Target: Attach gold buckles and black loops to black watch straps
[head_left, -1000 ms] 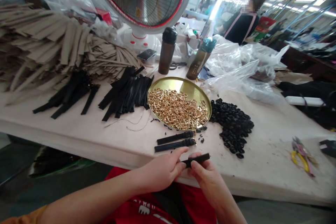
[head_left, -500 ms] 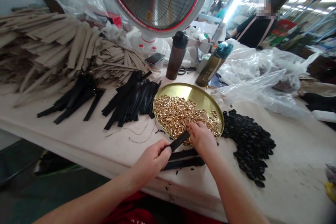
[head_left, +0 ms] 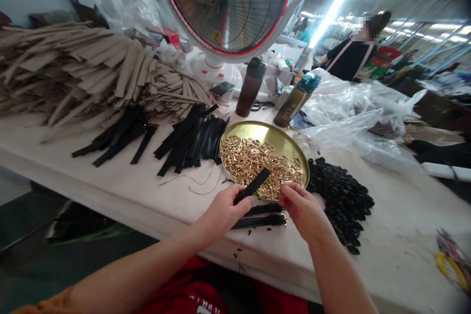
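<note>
- The left hand (head_left: 228, 210) is gripping a black strap (head_left: 258, 182), whose free end is pointing far-right over the gold tray (head_left: 283, 142).
- Right of the strap, the right hand (head_left: 304, 210) is pinching beside the tray's near rim; whether on anything, I cannot tell.

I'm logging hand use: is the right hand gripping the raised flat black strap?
No, the left hand grips the raised flat black strap, and the right hand is visibly apart from it.
</note>
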Demonstrator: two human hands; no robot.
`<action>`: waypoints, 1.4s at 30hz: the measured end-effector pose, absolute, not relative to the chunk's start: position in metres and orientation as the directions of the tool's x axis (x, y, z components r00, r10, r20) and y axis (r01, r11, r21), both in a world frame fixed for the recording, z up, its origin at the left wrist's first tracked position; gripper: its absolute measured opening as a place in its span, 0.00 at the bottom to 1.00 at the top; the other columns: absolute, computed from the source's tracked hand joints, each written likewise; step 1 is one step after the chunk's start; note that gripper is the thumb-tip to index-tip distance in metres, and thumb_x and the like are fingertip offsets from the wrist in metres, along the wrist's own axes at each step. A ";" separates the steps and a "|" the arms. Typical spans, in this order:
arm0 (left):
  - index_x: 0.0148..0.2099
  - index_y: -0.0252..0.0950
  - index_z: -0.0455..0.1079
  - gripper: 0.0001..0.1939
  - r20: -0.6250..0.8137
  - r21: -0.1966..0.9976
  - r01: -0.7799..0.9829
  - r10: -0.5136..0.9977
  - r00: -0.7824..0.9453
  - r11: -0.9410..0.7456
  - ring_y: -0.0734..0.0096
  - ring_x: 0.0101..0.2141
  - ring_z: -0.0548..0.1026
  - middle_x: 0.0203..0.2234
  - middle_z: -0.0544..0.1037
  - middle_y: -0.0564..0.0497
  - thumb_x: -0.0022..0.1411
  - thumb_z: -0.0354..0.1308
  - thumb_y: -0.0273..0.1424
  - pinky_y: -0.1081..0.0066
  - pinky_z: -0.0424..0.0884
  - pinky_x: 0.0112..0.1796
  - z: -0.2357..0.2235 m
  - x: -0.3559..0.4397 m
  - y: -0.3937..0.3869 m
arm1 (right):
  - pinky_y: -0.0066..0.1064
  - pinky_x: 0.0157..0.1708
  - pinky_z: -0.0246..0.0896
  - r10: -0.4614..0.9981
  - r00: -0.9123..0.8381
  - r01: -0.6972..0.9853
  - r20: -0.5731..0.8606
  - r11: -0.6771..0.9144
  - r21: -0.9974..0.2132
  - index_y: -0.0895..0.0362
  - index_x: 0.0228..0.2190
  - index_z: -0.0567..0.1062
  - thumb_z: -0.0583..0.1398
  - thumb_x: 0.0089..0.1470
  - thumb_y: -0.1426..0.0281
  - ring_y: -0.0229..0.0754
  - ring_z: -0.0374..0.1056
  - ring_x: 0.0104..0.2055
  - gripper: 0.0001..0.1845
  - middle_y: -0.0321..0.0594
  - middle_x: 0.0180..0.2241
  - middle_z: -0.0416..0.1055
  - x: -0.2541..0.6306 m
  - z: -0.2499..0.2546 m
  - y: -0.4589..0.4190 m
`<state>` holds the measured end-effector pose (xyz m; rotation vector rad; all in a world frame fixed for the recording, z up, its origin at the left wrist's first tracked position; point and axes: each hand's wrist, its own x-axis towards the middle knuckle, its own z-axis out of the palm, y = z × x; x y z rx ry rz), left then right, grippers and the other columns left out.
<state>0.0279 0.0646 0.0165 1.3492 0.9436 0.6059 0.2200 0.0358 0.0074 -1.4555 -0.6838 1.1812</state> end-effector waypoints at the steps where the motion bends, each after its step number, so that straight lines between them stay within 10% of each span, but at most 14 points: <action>1: 0.36 0.33 0.62 0.12 -0.212 0.977 0.138 0.824 0.525 0.163 0.81 0.18 0.57 0.16 0.59 0.60 0.55 0.51 0.38 0.78 0.55 0.20 0.018 0.032 0.064 | 0.26 0.23 0.54 0.893 0.301 -0.306 -0.334 -0.241 -0.921 0.55 0.24 0.71 0.65 0.37 0.64 0.33 0.58 0.22 0.11 0.30 0.20 0.64 0.211 0.010 0.028; 13: 0.33 0.31 0.64 0.08 -0.254 0.961 0.096 0.696 0.672 0.258 0.84 0.16 0.54 0.16 0.59 0.60 0.51 0.52 0.31 0.81 0.51 0.17 0.022 0.038 0.041 | 0.22 0.22 0.56 0.914 0.038 -0.634 -0.405 -0.291 -0.716 0.56 0.26 0.75 0.66 0.39 0.70 0.29 0.57 0.22 0.07 0.31 0.21 0.64 0.166 0.005 -0.030; 31: 0.31 0.32 0.63 0.09 -0.220 0.975 0.137 0.847 0.484 0.175 0.78 0.24 0.63 0.22 0.66 0.56 0.53 0.54 0.34 0.78 0.61 0.27 0.017 0.056 0.019 | 0.24 0.32 0.61 0.922 0.217 -0.676 -0.321 -0.096 -0.730 0.53 0.28 0.74 0.61 0.46 0.64 0.33 0.64 0.29 0.07 0.33 0.28 0.71 0.156 -0.007 -0.036; 42: 0.35 0.35 0.66 0.13 -0.222 0.907 0.407 0.705 0.673 -0.104 0.76 0.25 0.64 0.22 0.66 0.57 0.60 0.44 0.36 0.77 0.58 0.28 0.011 0.025 0.031 | 0.18 0.26 0.63 0.832 0.345 -0.728 -0.434 -0.054 -0.683 0.55 0.25 0.74 0.66 0.40 0.70 0.28 0.64 0.25 0.06 0.31 0.26 0.70 0.179 -0.012 -0.032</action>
